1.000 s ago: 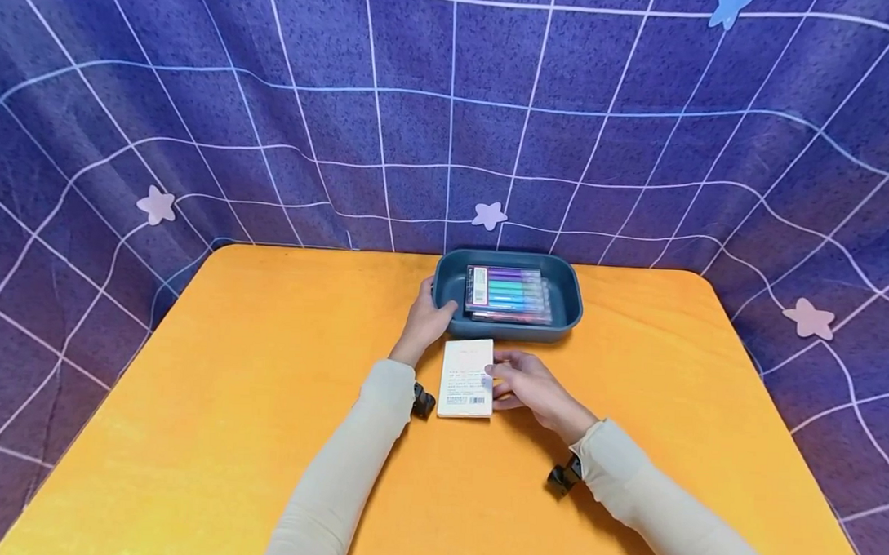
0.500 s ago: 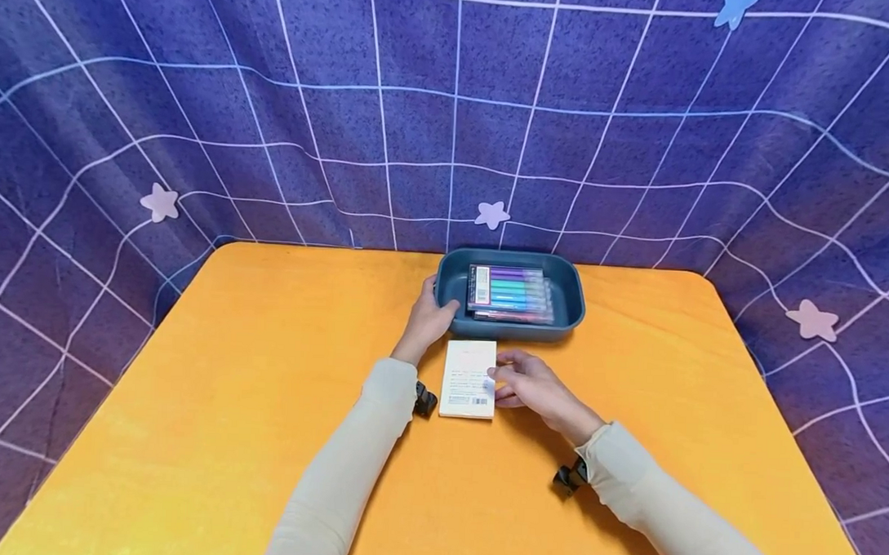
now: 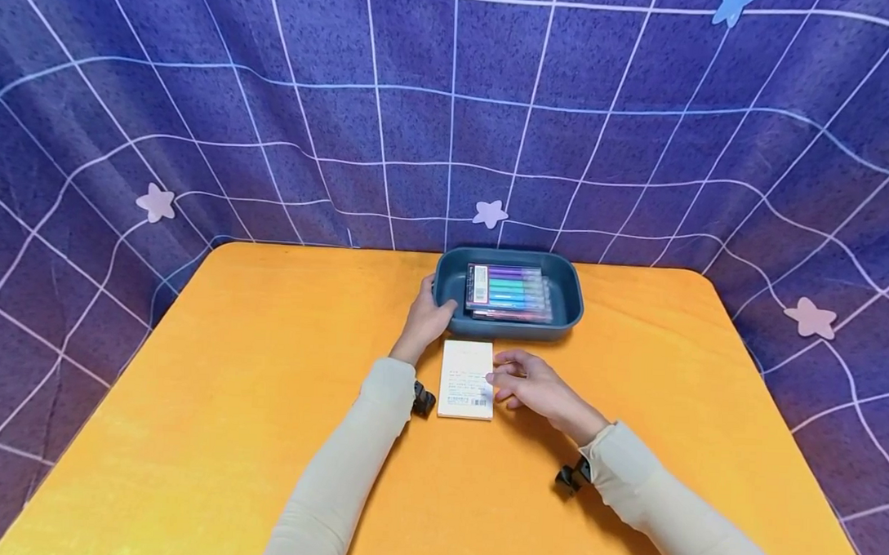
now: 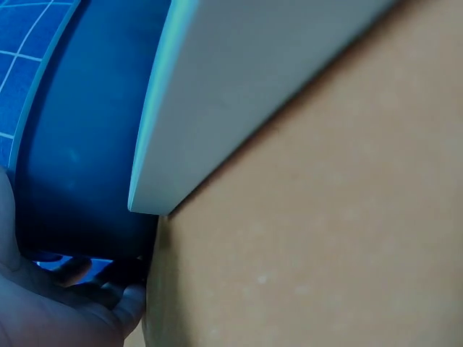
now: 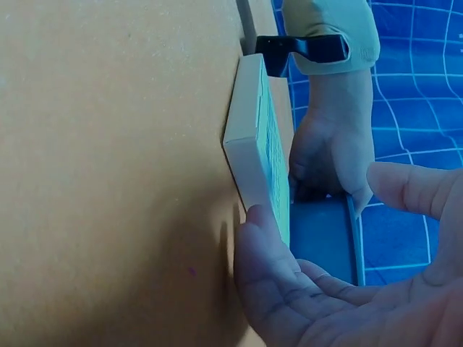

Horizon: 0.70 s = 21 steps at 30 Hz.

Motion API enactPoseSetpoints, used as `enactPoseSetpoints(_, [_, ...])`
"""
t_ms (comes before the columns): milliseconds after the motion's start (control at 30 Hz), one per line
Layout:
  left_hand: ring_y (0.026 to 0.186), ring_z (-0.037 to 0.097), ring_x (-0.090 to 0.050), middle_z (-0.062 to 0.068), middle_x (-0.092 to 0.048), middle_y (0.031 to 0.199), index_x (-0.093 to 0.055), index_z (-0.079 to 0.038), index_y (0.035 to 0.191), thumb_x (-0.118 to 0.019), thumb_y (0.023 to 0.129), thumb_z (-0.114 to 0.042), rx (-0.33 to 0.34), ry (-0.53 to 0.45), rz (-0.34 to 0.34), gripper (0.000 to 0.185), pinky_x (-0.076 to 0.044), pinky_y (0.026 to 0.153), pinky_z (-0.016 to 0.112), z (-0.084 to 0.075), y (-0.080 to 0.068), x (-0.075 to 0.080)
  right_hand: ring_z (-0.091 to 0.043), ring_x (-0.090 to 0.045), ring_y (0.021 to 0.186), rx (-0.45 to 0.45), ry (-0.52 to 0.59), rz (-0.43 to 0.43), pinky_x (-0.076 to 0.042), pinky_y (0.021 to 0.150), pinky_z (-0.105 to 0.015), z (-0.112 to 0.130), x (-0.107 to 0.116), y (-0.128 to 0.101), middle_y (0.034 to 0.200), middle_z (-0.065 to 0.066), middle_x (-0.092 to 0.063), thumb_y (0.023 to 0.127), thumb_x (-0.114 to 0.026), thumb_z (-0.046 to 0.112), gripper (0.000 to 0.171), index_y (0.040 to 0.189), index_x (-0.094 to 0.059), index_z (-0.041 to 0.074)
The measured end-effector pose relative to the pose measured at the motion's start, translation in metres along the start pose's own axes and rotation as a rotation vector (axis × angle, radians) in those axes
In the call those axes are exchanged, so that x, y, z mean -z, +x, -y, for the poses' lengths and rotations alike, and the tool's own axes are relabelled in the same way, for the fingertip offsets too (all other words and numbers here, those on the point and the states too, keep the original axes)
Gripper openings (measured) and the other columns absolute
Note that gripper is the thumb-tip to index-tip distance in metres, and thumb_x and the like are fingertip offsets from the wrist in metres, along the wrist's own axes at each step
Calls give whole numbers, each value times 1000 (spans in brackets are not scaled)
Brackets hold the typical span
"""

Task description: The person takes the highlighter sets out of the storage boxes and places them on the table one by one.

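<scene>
Left hand (image 3: pixel 430 314) grips left rim of dark teal tray (image 3: pixel 570 310), fingers curled over its edge; tray at far middle of orange surface (image 3: pixel 227 384). Pack of coloured pens (image 3: pixel 508 294) lies inside tray. White box (image 3: pixel 467 379) flat on surface just in front of tray. Right hand (image 3: pixel 532 384) touches box's right edge, fingers relaxed, not clasping it.
</scene>
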<state>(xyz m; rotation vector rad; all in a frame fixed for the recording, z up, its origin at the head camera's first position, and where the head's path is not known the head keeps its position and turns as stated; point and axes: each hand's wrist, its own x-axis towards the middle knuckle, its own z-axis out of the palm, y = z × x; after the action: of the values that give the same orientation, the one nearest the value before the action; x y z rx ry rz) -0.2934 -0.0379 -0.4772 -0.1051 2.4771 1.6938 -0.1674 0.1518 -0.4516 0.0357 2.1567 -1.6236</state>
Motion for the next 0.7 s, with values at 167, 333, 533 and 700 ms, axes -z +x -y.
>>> enactPoseSetpoints(167, [144, 33, -41, 13, -39, 160, -23, -20, 158, -54, 101, -21, -3, 3, -1, 65, -32, 121, 57, 1, 1, 0, -24, -67, 85, 2, -18, -14, -57, 72, -31, 1, 1, -1, 118, -17, -61, 98, -63, 22, 52, 138, -45, -4])
enactPoseSetpoints(333, [145, 33, -40, 12, -38, 161, -22, -21, 158, -54, 101, -21, -5, 1, 0, 65, -32, 121, 57, 1, 1, 0, -23, -68, 86, -2, -28, -25, -57, 75, -31, 4, 4, -3, 119, -18, -61, 98, -62, 23, 52, 140, -46, -4])
enactPoseSetpoints(533, [146, 33, -40, 12, -38, 161, -22, -21, 158, -55, 101, -22, -4, 1, -1, 66, -32, 121, 57, 2, 2, -1, -25, -67, 86, 23, -38, -35, -57, 80, -34, 6, 9, -3, 113, -16, -61, 98, -63, 21, 50, 138, -47, -5])
enactPoseSetpoints(700, [147, 32, -39, 12, -37, 162, -22, -21, 159, -55, 101, -23, 6, 0, 1, 66, -31, 122, 56, 3, 3, -1, -26, -66, 87, 49, -65, -36, -55, 84, -33, 6, 10, -2, 110, -15, -62, 98, -62, 19, 47, 135, -49, -6])
